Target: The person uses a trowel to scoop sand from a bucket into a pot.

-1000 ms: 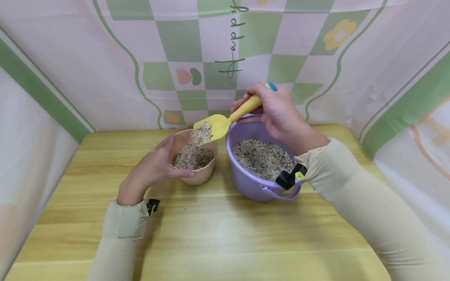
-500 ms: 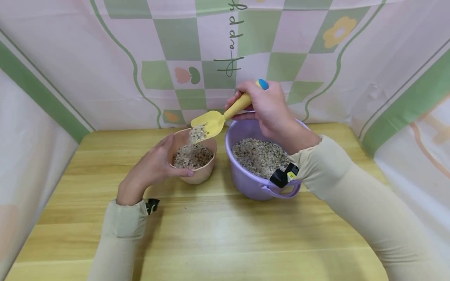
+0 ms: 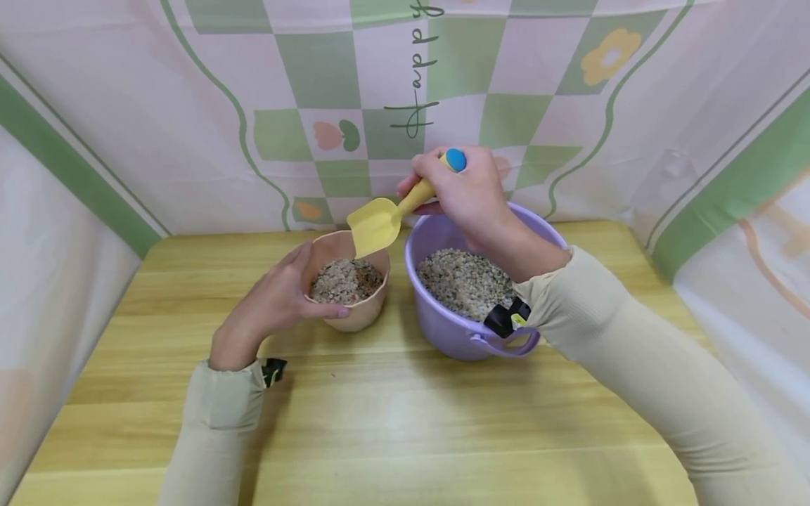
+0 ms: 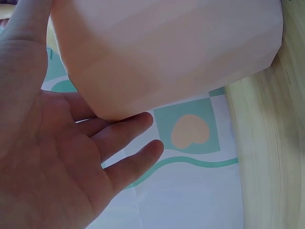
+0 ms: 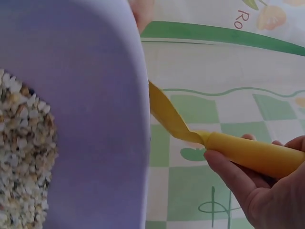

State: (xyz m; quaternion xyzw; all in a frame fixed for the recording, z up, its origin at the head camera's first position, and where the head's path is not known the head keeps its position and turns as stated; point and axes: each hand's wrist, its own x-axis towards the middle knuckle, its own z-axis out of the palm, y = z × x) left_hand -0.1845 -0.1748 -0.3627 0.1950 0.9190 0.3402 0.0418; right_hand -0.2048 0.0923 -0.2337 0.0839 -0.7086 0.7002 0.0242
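My right hand point(image 3: 474, 197) grips the handle of a yellow shovel point(image 3: 375, 228) with a blue end. The shovel's blade tilts down over the far rim of a peach-coloured pot point(image 3: 363, 318) and looks bare of gravel. Inside the pot lies fine mixed gravel point(image 3: 342, 281). My left hand point(image 3: 275, 306) holds the pot from its left side, thumb on the near wall. In the left wrist view, fingers point(image 4: 126, 136) touch the pot's underside edge. To the right stands a purple bucket point(image 3: 443, 339) holding more gravel point(image 5: 21, 152), below my right wrist.
Both containers stand on a wooden table point(image 3: 380, 422), near its back edge. A printed cloth point(image 3: 323, 70) hangs behind the table and along both sides. The bucket's purple handle point(image 3: 515, 350) hangs at its front right.
Gravel slid off the shovel's blade into the pot. My right hand moved left and turned the shovel, tipping its blade down. The left hand and the pot stayed in place.
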